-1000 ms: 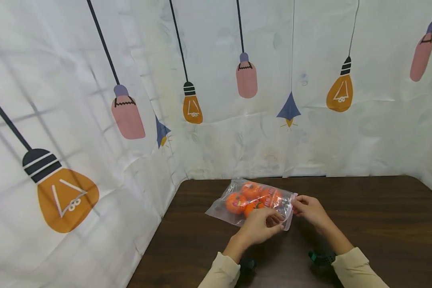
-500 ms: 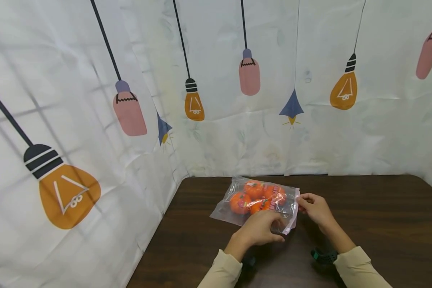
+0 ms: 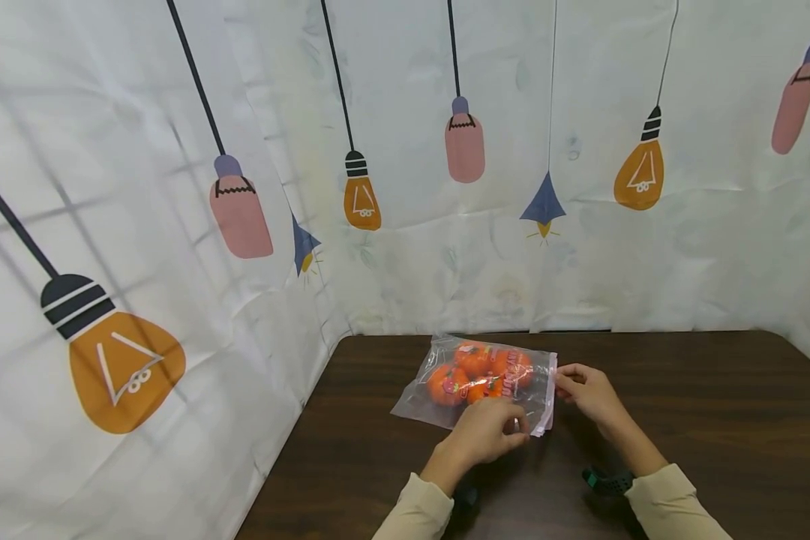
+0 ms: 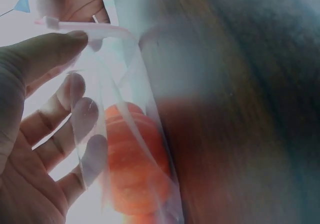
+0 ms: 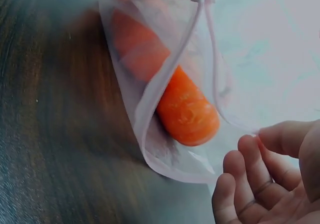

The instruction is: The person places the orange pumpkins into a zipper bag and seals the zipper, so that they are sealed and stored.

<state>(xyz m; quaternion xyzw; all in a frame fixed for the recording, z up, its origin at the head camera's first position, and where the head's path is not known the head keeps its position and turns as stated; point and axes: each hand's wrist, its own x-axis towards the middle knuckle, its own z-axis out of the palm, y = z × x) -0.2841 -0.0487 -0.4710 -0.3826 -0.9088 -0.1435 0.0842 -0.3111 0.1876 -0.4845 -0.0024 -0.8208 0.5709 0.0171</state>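
Observation:
A clear plastic zip bag (image 3: pixel 415 401) with pink lettering and a pinkish zip edge lies on the dark wooden table (image 3: pixel 702 427). Several round orange-red fruits (image 3: pixel 448 384) show through it. At the bag's near side, my left hand (image 3: pixel 484 433) has its thumb against the zip edge near the slider (image 4: pixel 51 23), with the other fingers behind the plastic. My right hand (image 3: pixel 590 391) pinches the far part of the zip edge between thumb and index finger, the other fingers curled loosely. In the right wrist view the bag's mouth gapes, with a fruit (image 5: pixel 189 109) visible inside.
A white curtain (image 3: pixel 405 285) printed with hanging lamps stands right behind the table and along its left side. A dark green band (image 3: pixel 607 481) is on the right wrist, near the tabletop.
The left thumb, spread away from its fingers half a second ago, has come back toward them at the bag's near corner. The right hand stays at the zip edge. The bag has shifted slightly.

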